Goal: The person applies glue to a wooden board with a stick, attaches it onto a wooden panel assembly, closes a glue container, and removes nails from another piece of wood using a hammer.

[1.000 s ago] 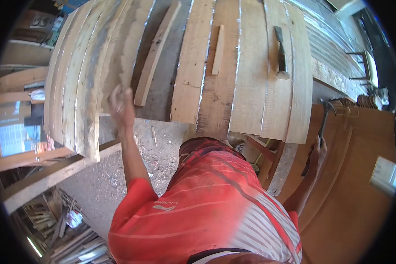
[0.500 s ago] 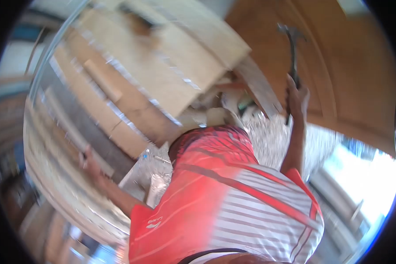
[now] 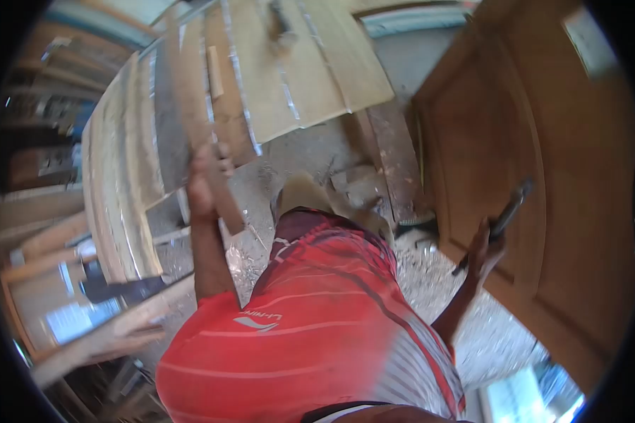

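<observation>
My left hand (image 3: 206, 180) is closed around a long wooden slat (image 3: 187, 99), its lower end sticking out below my fingers. The slat is held over the near edge of the workbench (image 3: 317, 77), which is laid with pale boards. In my right hand (image 3: 483, 250) is a hammer (image 3: 509, 211), gripped by its dark handle with the head pointing up and away. This hand is beside a large brown wooden door panel (image 3: 473, 141). A short wooden strip (image 3: 215, 70) lies on the boards, right of the slat.
A dark, blurred tool (image 3: 280, 25) rests on the far part of the bench. Stacked timber and frames (image 3: 49, 247) stand on the left. Wood shavings (image 3: 494, 317) cover the floor. A plank (image 3: 395, 162) leans near the bench's right corner.
My left hand has taken hold of the slat and lifted it off the bench. The hammer has swung lower, with its head now tilted to the right. The view has turned.
</observation>
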Action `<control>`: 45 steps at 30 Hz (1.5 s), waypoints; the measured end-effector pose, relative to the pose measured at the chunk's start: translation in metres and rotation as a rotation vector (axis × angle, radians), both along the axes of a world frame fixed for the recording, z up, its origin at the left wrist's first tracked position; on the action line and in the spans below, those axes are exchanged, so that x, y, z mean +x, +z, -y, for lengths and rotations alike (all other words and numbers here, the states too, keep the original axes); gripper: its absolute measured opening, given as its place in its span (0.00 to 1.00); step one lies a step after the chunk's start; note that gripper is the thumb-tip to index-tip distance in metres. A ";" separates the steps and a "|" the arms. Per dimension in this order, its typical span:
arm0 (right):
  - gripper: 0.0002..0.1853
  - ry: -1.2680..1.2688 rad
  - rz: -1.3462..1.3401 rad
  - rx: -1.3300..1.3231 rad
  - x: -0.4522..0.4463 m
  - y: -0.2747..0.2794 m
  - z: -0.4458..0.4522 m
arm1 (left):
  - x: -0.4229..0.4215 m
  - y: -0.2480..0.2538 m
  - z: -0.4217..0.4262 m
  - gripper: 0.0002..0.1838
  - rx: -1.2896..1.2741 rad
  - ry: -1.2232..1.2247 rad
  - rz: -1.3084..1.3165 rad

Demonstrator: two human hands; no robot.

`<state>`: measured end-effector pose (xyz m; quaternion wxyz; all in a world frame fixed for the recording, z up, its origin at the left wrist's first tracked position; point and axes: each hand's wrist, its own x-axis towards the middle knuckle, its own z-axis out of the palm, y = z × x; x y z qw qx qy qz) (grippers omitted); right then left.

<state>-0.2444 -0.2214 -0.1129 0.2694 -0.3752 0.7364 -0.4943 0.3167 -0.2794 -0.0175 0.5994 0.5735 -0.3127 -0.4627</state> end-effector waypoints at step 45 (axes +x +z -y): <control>0.10 0.990 0.376 -0.022 0.016 0.098 0.222 | -0.305 -0.012 0.007 0.34 -0.160 -0.255 -0.610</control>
